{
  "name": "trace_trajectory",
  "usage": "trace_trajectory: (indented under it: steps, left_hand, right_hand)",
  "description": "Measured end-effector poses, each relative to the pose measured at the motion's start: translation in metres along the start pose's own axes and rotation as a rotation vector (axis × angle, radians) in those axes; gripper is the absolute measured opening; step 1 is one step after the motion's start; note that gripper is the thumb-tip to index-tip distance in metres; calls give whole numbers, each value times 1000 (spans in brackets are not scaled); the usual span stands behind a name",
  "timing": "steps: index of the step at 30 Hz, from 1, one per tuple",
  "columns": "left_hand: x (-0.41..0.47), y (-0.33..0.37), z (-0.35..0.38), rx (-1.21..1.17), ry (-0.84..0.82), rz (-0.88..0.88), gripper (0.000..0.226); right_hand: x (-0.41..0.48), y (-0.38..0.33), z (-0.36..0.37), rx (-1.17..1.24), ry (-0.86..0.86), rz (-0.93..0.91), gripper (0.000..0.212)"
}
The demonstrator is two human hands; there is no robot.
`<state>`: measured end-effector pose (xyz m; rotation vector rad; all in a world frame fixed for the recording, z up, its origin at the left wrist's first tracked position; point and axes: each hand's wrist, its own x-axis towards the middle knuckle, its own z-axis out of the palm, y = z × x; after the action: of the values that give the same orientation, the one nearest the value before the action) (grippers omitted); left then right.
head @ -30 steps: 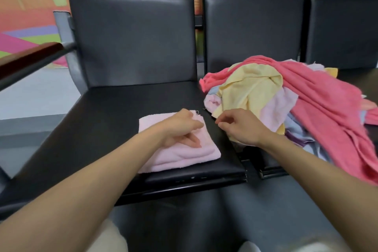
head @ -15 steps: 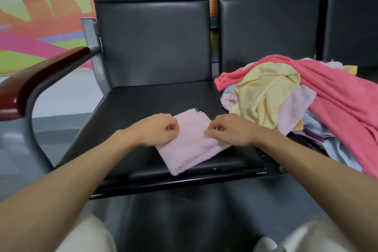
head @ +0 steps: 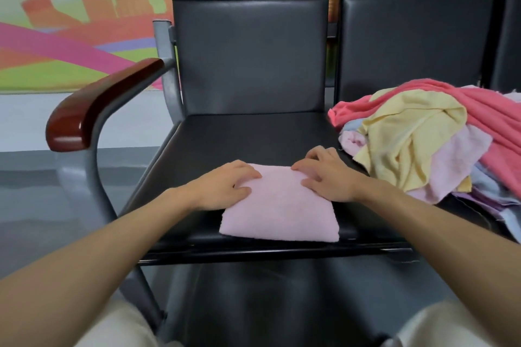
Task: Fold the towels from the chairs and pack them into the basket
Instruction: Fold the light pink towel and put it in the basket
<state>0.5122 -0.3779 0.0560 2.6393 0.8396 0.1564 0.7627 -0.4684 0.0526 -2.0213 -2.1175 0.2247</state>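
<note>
both hands lie spread and flat, gripping nothing: the left hand (head: 225,187) presses the far left corner of the folded pink towel (head: 282,214) and the right hand (head: 328,177) presses its far right corner. the towel lies under the fingers and runs nearer than the palms, on the chair seat (head: 225,132). to do this step well, the person should probably smooth outward from between the hands so the layers lie square, then lift with a hand under each side. counted: one folded towel, two hands, one loose pile (head: 417,144) just right of the right hand showing at least five colours, one wooden armrest (head: 98,104) well left of the left hand. no basket shows.
</note>
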Motion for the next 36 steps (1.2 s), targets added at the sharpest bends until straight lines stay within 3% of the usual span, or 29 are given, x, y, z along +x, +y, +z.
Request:
trace_trajectory:
  steps: [7, 11, 13, 15, 17, 19, 20, 24, 28, 32, 36]
  left_hand:
    - [26, -1, 5, 56, 24, -89, 41]
    - [10, 10, -3, 26, 214, 57, 17]
    - [-3, 22, -9, -87, 210, 142, 5]
    - [-16, 32, -11, -87, 60, 169, 20]
    - [-26, 30, -7, 30, -114, 138, 45]
    - [-31, 21, -4, 46, -149, 104, 57]
    - [-32, 17, -4, 20, -124, 97, 55]
    - [-29, 16, -11, -24, -12, 103, 28]
    - [-25, 24, -13, -215, 95, 12, 22]
    - [-16, 32, -18, -437, 293, -62, 12]
    - [0, 31, -6, -550, 433, -272, 23]
  right_hand:
    - [2, 13, 2, 54, 52, -5, 35]
    - [-13, 13, -1, -20, 148, -140, 33]
    - [-24, 0, -9, 28, 200, -154, 32]
    - [-37, -18, -16, 103, 100, -166, 34]
    - [-47, -29, -15, -32, -88, -185, 58]
    - [-52, -31, -8, -243, -198, -185, 79]
    - [-53, -30, -4, -268, -194, -185, 80]
    - [-52, -30, -13, -74, -79, -167, 50]
    - [-52, -21, -26, 131, -10, -94, 22]
    - [-53, -21, -34, 636, -28, 47, 13]
    - [-36, -16, -26, 711, 29, 197, 17]
